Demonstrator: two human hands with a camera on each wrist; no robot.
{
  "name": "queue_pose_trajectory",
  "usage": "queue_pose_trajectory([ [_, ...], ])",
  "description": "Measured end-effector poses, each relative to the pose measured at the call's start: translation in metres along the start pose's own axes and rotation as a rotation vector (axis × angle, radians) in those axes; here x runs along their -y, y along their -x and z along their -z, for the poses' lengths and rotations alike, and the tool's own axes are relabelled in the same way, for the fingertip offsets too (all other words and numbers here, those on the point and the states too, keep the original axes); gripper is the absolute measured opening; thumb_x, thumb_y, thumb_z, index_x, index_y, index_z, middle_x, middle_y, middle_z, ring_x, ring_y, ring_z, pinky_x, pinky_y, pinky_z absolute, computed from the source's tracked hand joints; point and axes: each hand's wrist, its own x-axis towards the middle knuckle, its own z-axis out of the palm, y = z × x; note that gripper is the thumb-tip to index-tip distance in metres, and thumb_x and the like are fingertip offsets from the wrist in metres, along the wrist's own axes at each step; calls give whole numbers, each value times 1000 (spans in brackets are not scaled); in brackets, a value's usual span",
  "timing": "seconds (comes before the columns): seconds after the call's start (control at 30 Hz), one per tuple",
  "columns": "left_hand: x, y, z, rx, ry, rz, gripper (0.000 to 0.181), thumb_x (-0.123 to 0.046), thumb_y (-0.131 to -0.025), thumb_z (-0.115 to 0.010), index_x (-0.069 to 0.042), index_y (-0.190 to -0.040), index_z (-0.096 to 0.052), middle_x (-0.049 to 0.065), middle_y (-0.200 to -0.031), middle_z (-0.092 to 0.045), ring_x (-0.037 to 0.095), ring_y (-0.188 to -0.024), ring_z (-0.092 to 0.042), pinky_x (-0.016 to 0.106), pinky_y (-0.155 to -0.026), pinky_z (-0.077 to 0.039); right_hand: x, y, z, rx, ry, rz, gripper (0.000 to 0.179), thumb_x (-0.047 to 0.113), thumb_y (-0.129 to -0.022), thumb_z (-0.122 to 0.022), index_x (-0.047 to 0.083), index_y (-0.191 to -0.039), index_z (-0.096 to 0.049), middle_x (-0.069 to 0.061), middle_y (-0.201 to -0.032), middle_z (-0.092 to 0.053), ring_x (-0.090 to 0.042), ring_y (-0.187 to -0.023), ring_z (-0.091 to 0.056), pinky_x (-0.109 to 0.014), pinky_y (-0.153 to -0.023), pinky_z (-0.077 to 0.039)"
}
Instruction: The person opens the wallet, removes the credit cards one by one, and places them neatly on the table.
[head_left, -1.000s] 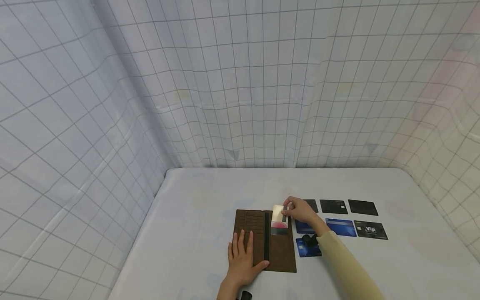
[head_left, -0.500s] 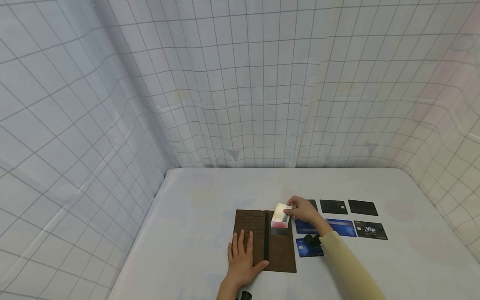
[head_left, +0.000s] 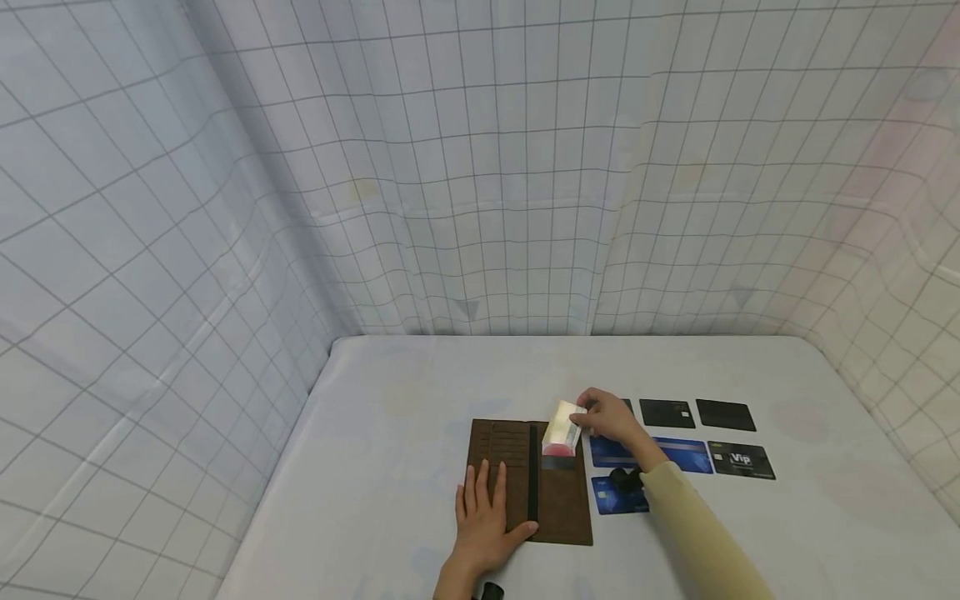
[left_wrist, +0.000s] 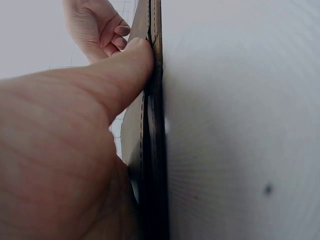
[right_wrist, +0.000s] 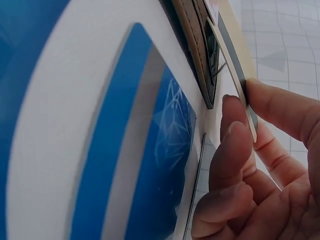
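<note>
A brown bifold wallet [head_left: 562,510] lies unfolded on the white table, with a black strap [head_left: 533,475] down its middle and slots on the left half. My left hand [head_left: 482,527] rests spread on the lower left half, its thumb reaching over the strap at the bottom edge. Between thumb and fingers, my right hand [head_left: 609,418] pinches a pale cream card [head_left: 559,423] by its upper right corner. A dark stripe crosses that card [right_wrist: 231,47] in the right wrist view. The card leans, its lower end at the right half's pocket, where a pink patch shows.
Right of the wallet lie several cards: a black chip card [head_left: 666,413], a plain black card [head_left: 726,415], a black "Vip" card [head_left: 742,460], and blue cards such as a chip card [head_left: 617,497]. One blue striped card [right_wrist: 135,145] lies under my right hand. Grid-patterned white curtains [head_left: 480,208] surround the table.
My right hand has shifted slightly up and right, tilting the card's upper end to the right; the lower end stays at the pocket. The left hand and wallet have not moved.
</note>
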Motion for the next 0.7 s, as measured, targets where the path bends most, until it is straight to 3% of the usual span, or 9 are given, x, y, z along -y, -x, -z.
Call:
queue_pose_trajectory([
  [0.27,-1,0,1,27,-17,33,96,-55,-83,-64,1,-149,-21,27,-152,-7,45,-138,2,64,-103,-1,-3,0,3,18,-33,-26,24,17,-83,-73,2,-96,-59,-4,-71,-61,-18,-58,-53,-30,-54,-45],
  [0.7,-2,1,2,8,-6,20,96,-53,-83,-65,2,-148,-22,28,-152,-8,46,-138,1,64,-103,0,-7,2,5,-1,-30,-38,22,16,-85,-71,4,-92,-55,-2,-65,-57,-16,-53,-49,-29,-51,-41],
])
